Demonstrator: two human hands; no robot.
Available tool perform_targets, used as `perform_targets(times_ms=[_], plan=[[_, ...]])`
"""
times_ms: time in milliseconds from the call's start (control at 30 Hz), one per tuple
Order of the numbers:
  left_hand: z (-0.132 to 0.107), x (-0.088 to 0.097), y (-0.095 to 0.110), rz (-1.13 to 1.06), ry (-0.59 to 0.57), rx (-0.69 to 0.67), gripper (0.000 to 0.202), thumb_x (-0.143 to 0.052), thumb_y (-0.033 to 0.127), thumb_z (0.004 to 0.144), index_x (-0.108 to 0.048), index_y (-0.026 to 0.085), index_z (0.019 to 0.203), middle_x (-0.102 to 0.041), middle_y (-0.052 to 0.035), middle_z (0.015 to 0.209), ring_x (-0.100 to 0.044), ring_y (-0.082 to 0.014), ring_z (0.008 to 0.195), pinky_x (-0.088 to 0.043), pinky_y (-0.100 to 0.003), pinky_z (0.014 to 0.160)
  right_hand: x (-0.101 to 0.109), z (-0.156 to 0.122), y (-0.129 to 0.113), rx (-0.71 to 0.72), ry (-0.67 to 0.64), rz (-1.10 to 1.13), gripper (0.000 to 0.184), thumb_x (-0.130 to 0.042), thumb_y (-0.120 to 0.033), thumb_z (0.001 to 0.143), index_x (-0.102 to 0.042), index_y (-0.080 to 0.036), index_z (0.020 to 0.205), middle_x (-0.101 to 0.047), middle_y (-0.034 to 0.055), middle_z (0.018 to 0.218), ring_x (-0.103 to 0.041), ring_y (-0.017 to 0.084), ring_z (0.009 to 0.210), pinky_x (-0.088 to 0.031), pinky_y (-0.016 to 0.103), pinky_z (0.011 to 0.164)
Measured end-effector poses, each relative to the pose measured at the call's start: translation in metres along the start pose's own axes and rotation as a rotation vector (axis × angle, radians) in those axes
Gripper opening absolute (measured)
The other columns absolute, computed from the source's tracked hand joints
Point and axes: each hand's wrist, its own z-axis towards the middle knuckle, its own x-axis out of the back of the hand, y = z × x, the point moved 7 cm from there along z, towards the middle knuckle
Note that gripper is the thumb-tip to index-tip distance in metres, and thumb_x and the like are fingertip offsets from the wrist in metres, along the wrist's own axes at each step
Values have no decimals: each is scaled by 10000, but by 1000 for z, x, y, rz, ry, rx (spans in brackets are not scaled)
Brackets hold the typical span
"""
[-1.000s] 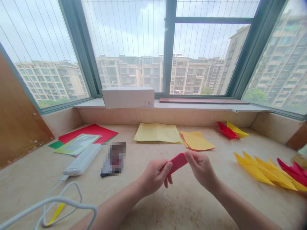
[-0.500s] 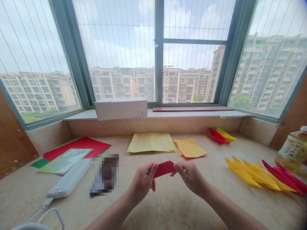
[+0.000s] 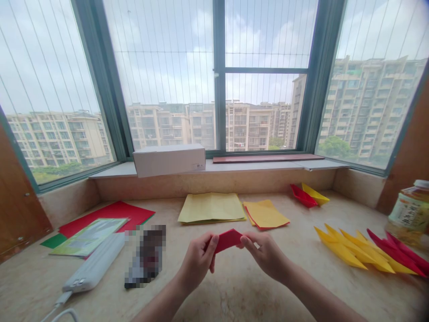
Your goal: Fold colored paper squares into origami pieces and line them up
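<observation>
Between my two hands a small folded piece of red paper (image 3: 228,240) is held up above the stone counter. My left hand (image 3: 200,257) pinches its left end, thumb on top. At the right end, my right hand (image 3: 261,251) grips the corner between thumb and fingers. The paper has a pointed upper edge at the right. Beyond it lie a stack of pale yellow sheets (image 3: 212,208) and a smaller pile of orange-yellow and red squares (image 3: 267,214).
On the right are folded yellow paper pieces (image 3: 355,250), red ones (image 3: 397,251), a red paper boat (image 3: 303,196), a yellow one (image 3: 315,194) and a bottle (image 3: 409,214). On the left lie red sheets (image 3: 110,214), a white power bank (image 3: 95,264) and a pixelated object (image 3: 147,255).
The view has tilted up slightly, so the counter things sit lower in the picture. Both hands still hold the red paper, whose angle has changed a little.
</observation>
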Motion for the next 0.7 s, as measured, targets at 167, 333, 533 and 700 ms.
perform_targets(times_ms=[167, 333, 533, 700], plan=[[1, 2, 2, -51, 15, 6, 453, -472, 590, 921, -566, 167, 792, -466, 67, 409, -427, -88, 338, -305, -174, 369, -2, -2, 0, 8, -31, 35, 506, -395, -446, 1024, -733, -181, 756, -764, 54, 764, -706, 190, 711, -482, 273, 692], [2, 4, 2, -128, 57, 10, 414, -502, 572, 909, -569, 164, 906, -517, 66, 481, -461, -92, 361, -364, -177, 368, 3, 0, -5, -40, 36, 22, 486, -440, -462, 1002, -741, -166, 761, -750, 61, 742, -693, 205, 728, -480, 283, 696], [0, -2, 1, -148, 2, 39, 390, -529, 539, 909, -581, 154, 872, -530, 61, 500, -477, -84, 368, -380, -176, 378, -4, 3, 4, -139, -36, 217, 477, -485, -537, 965, -741, -149, 856, -744, 64, 761, -678, 204, 732, -495, 274, 670], [-2, -2, 6, -127, 21, 42, 374, -535, 518, 912, -593, 149, 890, -534, 59, 490, -483, -89, 375, -378, -178, 383, -1, 0, 7, -141, 5, 73, 513, -447, -514, 988, -692, -163, 705, -720, 50, 692, -628, 177, 649, -448, 269, 635]])
